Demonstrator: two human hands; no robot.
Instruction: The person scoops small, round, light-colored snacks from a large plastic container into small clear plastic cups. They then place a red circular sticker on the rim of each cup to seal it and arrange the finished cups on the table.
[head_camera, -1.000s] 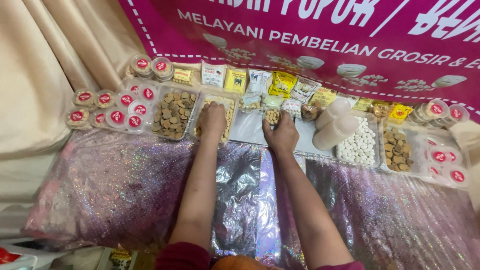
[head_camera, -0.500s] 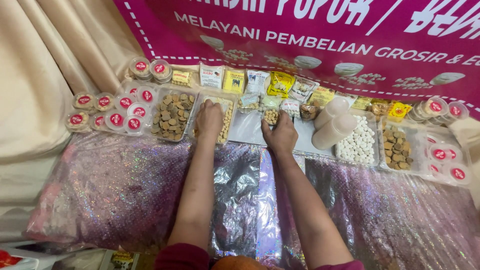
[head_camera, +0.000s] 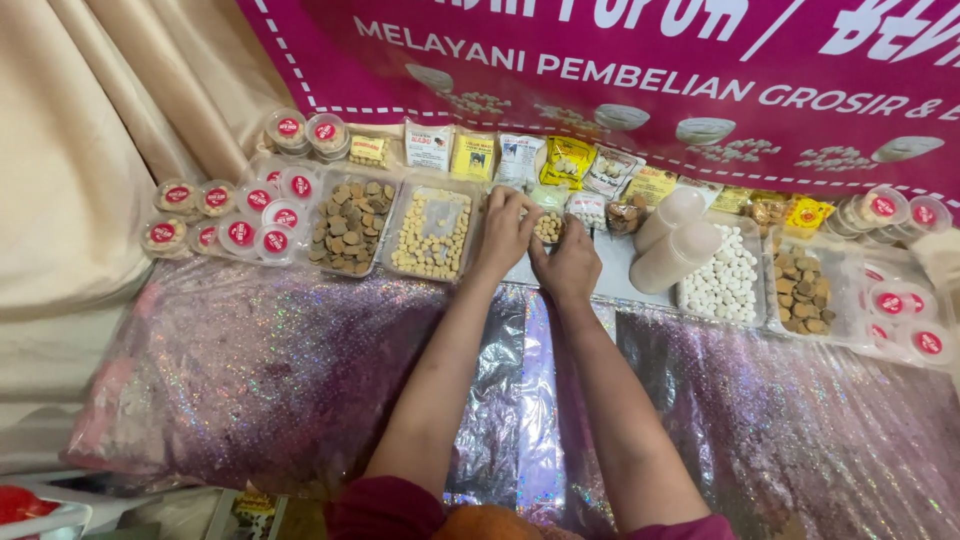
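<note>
Clear small packet (head_camera: 546, 228) (of beige pellets) between both curled hands.

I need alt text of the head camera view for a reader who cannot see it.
A person's left hand and right hand meet at a small clear packet of round pale pieces on a glittery purple cloth. Trays of brown chunks, beige pellets and white balls line up below a magenta banner.

Glossy, glittering foil cloth (head_camera: 250, 370) covers the table. Behind it stand clear plastic trays (head_camera: 432, 235), shiny plastic packets (head_camera: 472, 157) and a smooth vinyl banner (head_camera: 620, 90).
</note>
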